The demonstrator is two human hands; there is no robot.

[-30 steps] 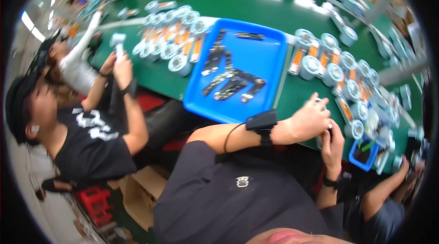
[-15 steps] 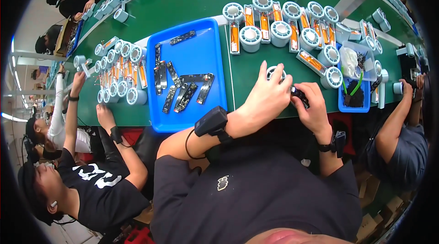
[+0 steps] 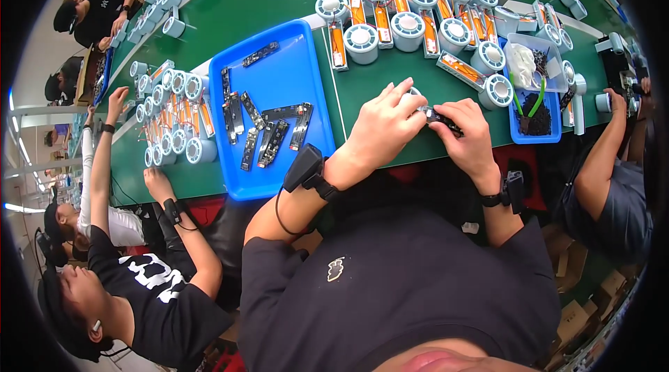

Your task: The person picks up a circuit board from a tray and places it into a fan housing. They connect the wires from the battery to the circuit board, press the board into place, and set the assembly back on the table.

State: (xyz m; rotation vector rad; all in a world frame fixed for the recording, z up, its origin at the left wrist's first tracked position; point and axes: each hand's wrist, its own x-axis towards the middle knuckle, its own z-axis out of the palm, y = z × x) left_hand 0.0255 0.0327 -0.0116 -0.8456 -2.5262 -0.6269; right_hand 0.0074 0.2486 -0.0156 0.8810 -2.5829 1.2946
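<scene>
My left hand (image 3: 382, 129) is closed around a pale blue round-headed housing (image 3: 415, 91) above the table's near edge. Most of that housing is hidden under my fingers. Between thumb and fingers, my right hand (image 3: 468, 140) pinches a narrow black circuit board (image 3: 444, 121). The board's left end meets the housing beside my left fingertips; whether it sits inside cannot be made out. Beyond my hands stand several pale blue housings (image 3: 362, 39) with round vented heads and open handles showing orange parts and wires. One such housing (image 3: 496, 92) lies close to my right hand.
Left of my hands, a blue tray (image 3: 315, 156) holds several black circuit boards (image 3: 277, 142). On the right are a clear bin (image 3: 554, 73) and a blue bin (image 3: 555, 137) with green-handled cutters (image 3: 535, 103) and small dark parts. Co-workers sit at both sides; more housings (image 3: 178, 140) stand left.
The circuit board in my right hand has moved left against the housing. My left hand keeps its hold. The whole view has shifted slightly. The left co-worker's raised hand has released a housing.
</scene>
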